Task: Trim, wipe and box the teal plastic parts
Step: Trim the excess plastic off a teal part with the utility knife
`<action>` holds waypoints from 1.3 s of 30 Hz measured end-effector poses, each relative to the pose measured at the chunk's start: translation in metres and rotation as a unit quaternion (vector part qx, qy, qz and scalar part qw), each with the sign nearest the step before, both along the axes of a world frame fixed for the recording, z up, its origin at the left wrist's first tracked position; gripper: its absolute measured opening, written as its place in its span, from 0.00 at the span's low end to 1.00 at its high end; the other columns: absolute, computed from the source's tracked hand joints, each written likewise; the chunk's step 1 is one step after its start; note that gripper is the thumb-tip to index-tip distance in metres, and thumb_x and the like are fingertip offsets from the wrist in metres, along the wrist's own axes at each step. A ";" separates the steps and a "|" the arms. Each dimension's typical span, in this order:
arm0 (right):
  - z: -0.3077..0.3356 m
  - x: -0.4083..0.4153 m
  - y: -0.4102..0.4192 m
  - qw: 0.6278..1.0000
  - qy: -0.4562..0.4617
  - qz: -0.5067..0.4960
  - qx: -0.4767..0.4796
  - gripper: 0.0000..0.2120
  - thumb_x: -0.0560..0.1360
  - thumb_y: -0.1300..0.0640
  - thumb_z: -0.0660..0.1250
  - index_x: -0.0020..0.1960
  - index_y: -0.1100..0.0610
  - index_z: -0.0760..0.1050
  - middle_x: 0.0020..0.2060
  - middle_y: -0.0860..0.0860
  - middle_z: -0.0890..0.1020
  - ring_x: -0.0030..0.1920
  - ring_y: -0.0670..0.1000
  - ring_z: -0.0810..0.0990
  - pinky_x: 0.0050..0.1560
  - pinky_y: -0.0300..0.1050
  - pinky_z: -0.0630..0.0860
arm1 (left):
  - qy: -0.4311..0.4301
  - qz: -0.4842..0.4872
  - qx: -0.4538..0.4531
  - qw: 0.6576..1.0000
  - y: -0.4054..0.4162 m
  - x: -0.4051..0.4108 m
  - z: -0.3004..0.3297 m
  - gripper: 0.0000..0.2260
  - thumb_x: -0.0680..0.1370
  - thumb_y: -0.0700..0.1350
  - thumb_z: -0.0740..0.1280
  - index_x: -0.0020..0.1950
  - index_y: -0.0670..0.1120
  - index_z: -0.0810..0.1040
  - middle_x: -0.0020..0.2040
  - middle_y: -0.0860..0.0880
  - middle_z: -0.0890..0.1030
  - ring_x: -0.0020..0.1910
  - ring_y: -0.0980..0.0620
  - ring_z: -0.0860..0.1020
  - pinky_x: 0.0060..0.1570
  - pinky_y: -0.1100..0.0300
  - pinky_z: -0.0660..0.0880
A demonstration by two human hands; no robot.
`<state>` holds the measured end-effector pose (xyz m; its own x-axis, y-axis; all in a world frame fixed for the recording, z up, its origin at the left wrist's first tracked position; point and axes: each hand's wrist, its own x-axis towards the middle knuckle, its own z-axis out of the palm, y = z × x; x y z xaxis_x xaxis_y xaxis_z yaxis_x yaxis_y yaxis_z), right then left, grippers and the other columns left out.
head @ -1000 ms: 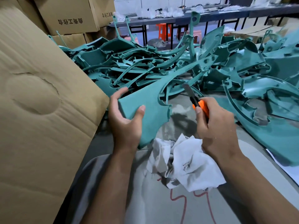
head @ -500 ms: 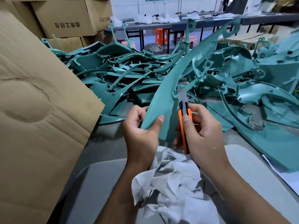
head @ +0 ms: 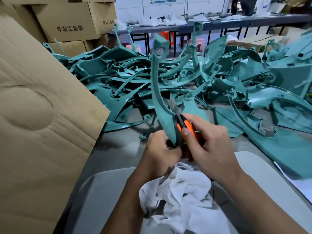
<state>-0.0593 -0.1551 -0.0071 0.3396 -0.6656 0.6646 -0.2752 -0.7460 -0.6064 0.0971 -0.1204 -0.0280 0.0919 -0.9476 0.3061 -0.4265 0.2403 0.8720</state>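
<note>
A crumpled white cotton rag [head: 179,198] lies nearest me, below my wrists. My left hand [head: 160,152] clenches the base of a long curved teal plastic strip [head: 156,92], its long axis rising away from me. My right hand [head: 209,146] grips an orange-handled utility knife [head: 184,127], blade against the strip's right edge. The tangled heap of teal plastic mouldings [head: 219,78] crowds beyond; a tilted brown cardboard box flap [head: 42,107] closes in the left side.

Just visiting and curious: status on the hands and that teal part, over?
Left hand grips teal part upright. Right hand holds orange knife, blade against its edge. White rag on lap, not in the way.
</note>
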 end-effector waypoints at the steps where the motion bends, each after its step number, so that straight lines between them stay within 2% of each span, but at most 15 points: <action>1: 0.000 -0.001 -0.001 1.000 0.015 0.009 0.000 0.12 0.82 0.61 0.67 0.63 0.54 0.81 0.41 0.44 0.82 0.35 0.47 0.78 0.36 0.41 0.74 | -0.020 0.002 0.009 1.000 0.000 0.002 -0.001 0.03 0.73 0.42 0.70 0.40 0.43 0.80 0.35 0.47 0.84 0.35 0.55 0.80 0.34 0.50 0.79; 4: -0.001 -0.002 -0.004 0.998 0.057 0.034 0.007 0.13 0.81 0.65 0.68 0.63 0.53 0.82 0.40 0.42 0.82 0.35 0.41 0.78 0.38 0.31 0.68 | -0.060 0.026 0.038 0.997 -0.003 0.006 -0.001 0.04 0.72 0.40 0.74 0.39 0.44 0.81 0.35 0.51 0.85 0.34 0.60 0.79 0.34 0.56 0.78; 6: -0.002 -0.002 -0.005 0.997 0.065 0.043 0.019 0.13 0.82 0.65 0.67 0.63 0.53 0.82 0.39 0.39 0.81 0.35 0.40 0.77 0.38 0.30 0.67 | -0.022 0.020 0.050 0.998 -0.005 0.007 -0.003 0.04 0.72 0.37 0.75 0.40 0.44 0.82 0.37 0.50 0.86 0.36 0.58 0.81 0.38 0.55 0.79; 8: -0.002 0.000 -0.006 0.997 0.067 0.040 0.016 0.12 0.82 0.64 0.67 0.62 0.52 0.81 0.38 0.39 0.80 0.35 0.40 0.77 0.38 0.31 0.67 | 0.026 -0.001 0.056 0.998 -0.004 0.008 -0.005 0.07 0.72 0.34 0.74 0.41 0.45 0.83 0.39 0.48 0.86 0.39 0.52 0.84 0.40 0.50 0.82; 10: -0.003 0.002 -0.005 0.997 0.078 0.028 -0.001 0.11 0.82 0.63 0.67 0.62 0.53 0.81 0.39 0.43 0.82 0.36 0.43 0.76 0.38 0.38 0.70 | 0.050 -0.008 0.059 0.997 -0.004 0.009 -0.006 0.08 0.71 0.33 0.73 0.41 0.47 0.83 0.39 0.47 0.87 0.40 0.48 0.85 0.40 0.47 0.82; 12: -0.002 0.004 -0.005 0.996 0.089 0.017 -0.022 0.11 0.81 0.63 0.67 0.62 0.54 0.80 0.41 0.47 0.84 0.38 0.46 0.78 0.40 0.45 0.74 | 0.060 -0.018 0.052 0.997 -0.004 0.010 -0.005 0.08 0.71 0.34 0.72 0.40 0.47 0.82 0.39 0.48 0.86 0.39 0.50 0.84 0.38 0.49 0.81; 14: -0.001 0.004 -0.005 0.995 0.095 0.013 -0.030 0.13 0.81 0.63 0.68 0.64 0.54 0.81 0.45 0.48 0.86 0.41 0.48 0.80 0.44 0.47 0.76 | 0.062 -0.025 0.050 0.996 -0.003 0.011 -0.004 0.08 0.70 0.35 0.72 0.39 0.48 0.83 0.37 0.50 0.86 0.37 0.52 0.83 0.36 0.52 0.79; 18: 0.000 0.002 -0.007 0.994 0.098 0.001 -0.042 0.14 0.81 0.63 0.68 0.66 0.55 0.80 0.49 0.49 0.87 0.45 0.51 0.83 0.47 0.49 0.78 | 0.069 -0.025 0.061 0.995 -0.005 0.013 -0.005 0.04 0.69 0.37 0.73 0.41 0.45 0.84 0.41 0.46 0.87 0.44 0.42 0.86 0.45 0.40 0.83; 23: -0.003 0.004 -0.007 0.995 0.095 0.000 -0.040 0.13 0.81 0.61 0.68 0.65 0.54 0.80 0.47 0.45 0.85 0.43 0.46 0.81 0.46 0.38 0.74 | 0.078 -0.027 0.054 0.995 -0.003 0.012 -0.003 0.07 0.71 0.36 0.75 0.41 0.48 0.85 0.41 0.47 0.87 0.42 0.48 0.86 0.43 0.51 0.81; 25: -0.003 0.004 -0.008 0.995 0.092 -0.006 -0.037 0.11 0.82 0.59 0.66 0.63 0.54 0.80 0.44 0.45 0.85 0.41 0.46 0.80 0.44 0.40 0.74 | 0.074 -0.020 0.055 0.996 -0.003 0.013 -0.004 0.06 0.72 0.36 0.75 0.42 0.47 0.84 0.41 0.48 0.87 0.42 0.49 0.86 0.41 0.53 0.80; 27: -0.003 0.002 -0.009 0.995 0.089 -0.021 -0.038 0.10 0.82 0.57 0.65 0.62 0.54 0.80 0.42 0.47 0.84 0.40 0.47 0.79 0.43 0.46 0.76 | 0.061 -0.010 0.054 0.997 -0.004 0.013 -0.004 0.06 0.73 0.36 0.74 0.43 0.47 0.84 0.41 0.48 0.87 0.42 0.50 0.85 0.41 0.53 0.80; 30: -0.004 0.000 -0.009 0.993 0.111 -0.030 -0.039 0.10 0.83 0.56 0.64 0.62 0.54 0.79 0.41 0.50 0.84 0.40 0.53 0.80 0.42 0.54 0.77 | 0.044 -0.002 0.055 0.998 -0.003 0.012 -0.002 0.04 0.71 0.37 0.73 0.43 0.45 0.84 0.41 0.48 0.87 0.42 0.46 0.86 0.43 0.44 0.82; 34: -0.007 0.004 -0.005 0.990 0.126 -0.056 -0.036 0.13 0.82 0.56 0.64 0.65 0.54 0.78 0.44 0.54 0.84 0.43 0.61 0.81 0.41 0.57 0.78 | 0.029 0.006 0.054 0.998 -0.005 0.013 -0.005 0.03 0.69 0.36 0.71 0.42 0.38 0.81 0.39 0.41 0.85 0.42 0.38 0.84 0.40 0.39 0.79; 37: -0.006 0.008 -0.003 0.993 0.113 -0.032 -0.022 0.11 0.82 0.59 0.65 0.63 0.55 0.79 0.42 0.52 0.83 0.41 0.58 0.80 0.41 0.57 0.77 | 0.021 -0.001 0.039 0.999 -0.007 0.014 -0.008 0.03 0.70 0.33 0.71 0.41 0.37 0.79 0.39 0.39 0.84 0.39 0.41 0.82 0.37 0.41 0.77; 39: -0.006 0.007 -0.001 0.995 0.100 0.003 -0.015 0.10 0.82 0.60 0.66 0.62 0.55 0.79 0.41 0.49 0.83 0.40 0.51 0.79 0.41 0.51 0.76 | 0.035 -0.001 0.035 0.999 -0.007 0.014 -0.009 0.06 0.70 0.31 0.70 0.40 0.42 0.80 0.38 0.41 0.84 0.36 0.48 0.82 0.35 0.45 0.79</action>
